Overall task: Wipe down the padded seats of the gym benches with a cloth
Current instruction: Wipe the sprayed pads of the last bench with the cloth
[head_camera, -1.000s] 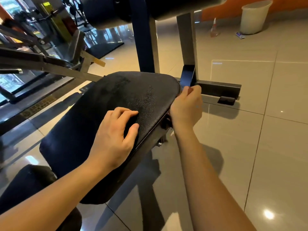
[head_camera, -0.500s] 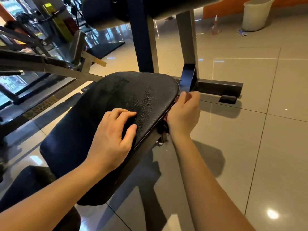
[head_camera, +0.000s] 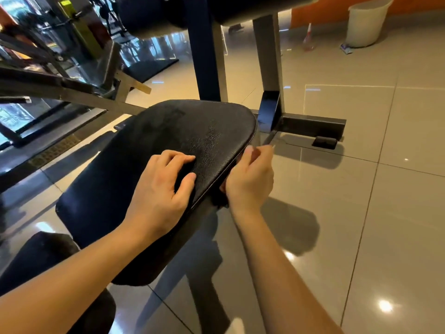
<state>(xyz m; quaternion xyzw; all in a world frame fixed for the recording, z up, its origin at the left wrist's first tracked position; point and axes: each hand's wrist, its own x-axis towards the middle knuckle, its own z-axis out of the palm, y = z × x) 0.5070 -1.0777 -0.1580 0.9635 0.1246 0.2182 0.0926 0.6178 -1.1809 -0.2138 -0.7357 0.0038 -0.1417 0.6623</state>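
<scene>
Standing at the far left is a grey steel machine frame (head_camera: 72, 92), its bars slanting towards the middle. Below it, in the bottom-left corner, a second dark pad (head_camera: 36, 261) shows in part.

The black padded seat (head_camera: 187, 131) fills the centre, tilted so that its rounded far end sits higher than its near end. The left grip (head_camera: 159, 189) rests on the seat's top, close to its right edge. Its fingers (head_camera: 178, 156) are arched with the tips on the vinyl and the thumb laid alongside. The patch under the palm is dark, and I cannot tell whether anything is held there.

Just beside it, the right grip (head_camera: 250, 179) is at the seat's right edge, fingers curled in around a dark cloth (head_camera: 218, 201). Only a fuzzy tuft of the cloth shows, tucked against the underside of that edge below the thumb side of the hand.

Behind the seat's far end rise a blue upright post (head_camera: 202, 56) and, to its right, a grey upright (head_camera: 267, 56). A dark base bar (head_camera: 313, 126) runs right from the grey upright across the glossy tiled floor (head_camera: 361, 213), with a black rubber foot (head_camera: 323, 142) under it. Well apart, near the orange wall (head_camera: 320, 13) at the top right, stands a white bin (head_camera: 366, 22).
</scene>
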